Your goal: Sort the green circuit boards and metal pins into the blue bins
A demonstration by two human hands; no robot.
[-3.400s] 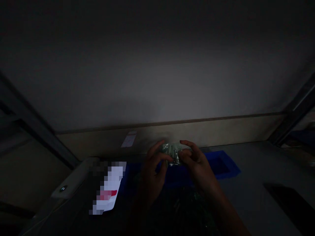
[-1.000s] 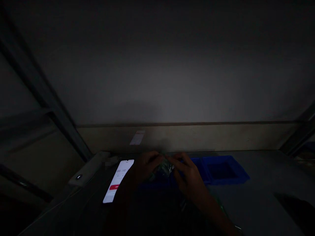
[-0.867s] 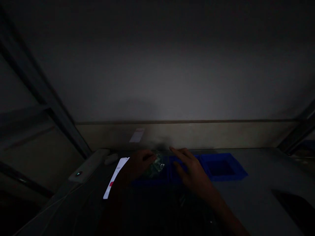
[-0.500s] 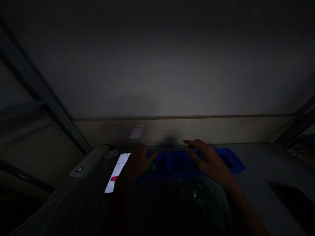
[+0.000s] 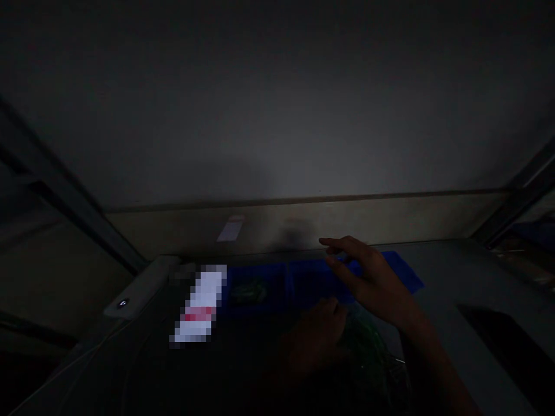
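Note:
The scene is very dim. My right hand [image 5: 375, 283] hovers over the blue trays, its index finger stretched out and its thumb apart from it. Nothing shows clearly between those fingers. Lower down, my left hand [image 5: 314, 338] is dark and blurred beside a green, shiny heap [image 5: 368, 346] that looks like plastic-wrapped pieces. Its fingers seem bent, but whether they hold anything is hidden. A left blue tray [image 5: 255, 312] has some greenish pieces [image 5: 249, 292] in it. Next to it, another blue tray [image 5: 303, 264] lies partly behind my right hand.
A phone with a lit screen [image 5: 202, 303] lies left of the trays. Further left is a pale, long box [image 5: 143, 289] with a small light, and a thin cable. A dark flat object [image 5: 503, 341] lies at right. A wall rises behind the table, with metal posts at both sides.
My left hand has moved right and down, from the left tray to the green heap, uncovering the tray's pieces. The right hand stays nearly in place. The view has shifted slightly.

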